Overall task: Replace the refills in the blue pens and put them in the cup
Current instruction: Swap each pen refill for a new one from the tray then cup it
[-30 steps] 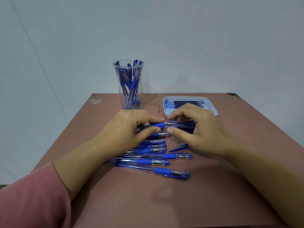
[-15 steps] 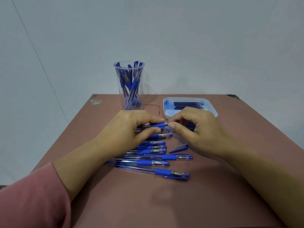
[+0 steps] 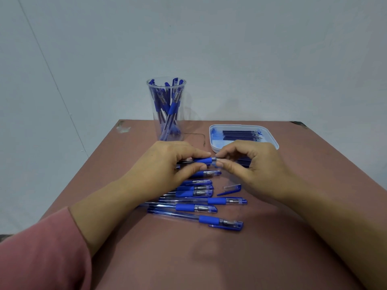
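Over the middle of the worktop the left hand is gripping the pen — the right hand, having closed in, is pinching its tip, probably twisting it; the cup is waiting at the far edge.

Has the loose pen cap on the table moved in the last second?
No. The loose cap sits where it was, just behind the same capped pen.

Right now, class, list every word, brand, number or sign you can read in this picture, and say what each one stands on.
Nothing here can be read.
Blue pens with clear barrels lying on the brown table: any barrel print is too small to read.
Blue pen gripped by left hand and right hand: mostly covered, nothing readable.
Clear plastic cup: no label shows.
White plastic tray: no mark shows.
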Motion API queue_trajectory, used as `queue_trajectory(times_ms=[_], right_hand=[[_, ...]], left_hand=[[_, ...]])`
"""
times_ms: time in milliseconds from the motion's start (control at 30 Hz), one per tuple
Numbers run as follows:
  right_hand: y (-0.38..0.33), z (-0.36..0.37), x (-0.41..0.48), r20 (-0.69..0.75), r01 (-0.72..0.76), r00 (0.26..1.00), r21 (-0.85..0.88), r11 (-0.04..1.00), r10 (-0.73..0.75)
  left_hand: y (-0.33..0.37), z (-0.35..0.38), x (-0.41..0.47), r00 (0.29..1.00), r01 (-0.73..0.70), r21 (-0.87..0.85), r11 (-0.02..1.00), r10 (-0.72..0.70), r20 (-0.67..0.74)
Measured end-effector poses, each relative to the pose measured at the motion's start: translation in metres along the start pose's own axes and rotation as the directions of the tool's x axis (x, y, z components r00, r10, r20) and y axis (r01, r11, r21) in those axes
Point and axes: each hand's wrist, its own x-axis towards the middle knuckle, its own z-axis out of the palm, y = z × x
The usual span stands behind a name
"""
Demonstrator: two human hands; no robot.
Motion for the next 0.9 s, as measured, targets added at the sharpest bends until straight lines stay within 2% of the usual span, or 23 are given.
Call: queue_trajectory(times_ms=[200, 400, 467, 600, 733, 900], right_hand=[[0.002, 0.0, 0.001, -0.036, 0.095, 0.995, -0.072, 0.993, -0.098], [0.005, -0.002, 0.002, -0.064, 0.219, 0.971, -0.172, 0.961, -0.232], [0.002, -0.002, 0.001, -0.043, 0.173, 0.983, -0.133, 0.976, -0.18], [-0.005, -0.001, -0.001, -0.003, -0.04, 0.999, 0.06, 0.997, 0.041], [-0.002, 0.004, 0.0, -0.002, -0.06, 0.998, 0.063, 0.996, 0.06], [0.0, 0.003, 0.001, -0.022, -0.013, 1.0, 0.035, 0.999, 0.014]], left_hand=[[0.002, 0.001, 0.0, 0.996, 0.085, -0.073, 0.994, -0.082, 0.039], [0.001, 0.001, -0.001, 0.995, 0.095, -0.102, 0.99, -0.092, 0.037], [0.001, 0.0, -0.001, 0.996, 0.081, -0.087, 0.993, -0.079, 0.029], [0.001, -0.001, -0.001, 0.999, 0.038, -0.01, 0.999, -0.038, 0.008], [0.002, -0.001, 0.0, 0.998, 0.05, -0.003, 0.999, -0.05, 0.026], [0.002, -0.002, -0.001, 0.994, 0.104, -0.026, 0.994, -0.104, 0.034]])
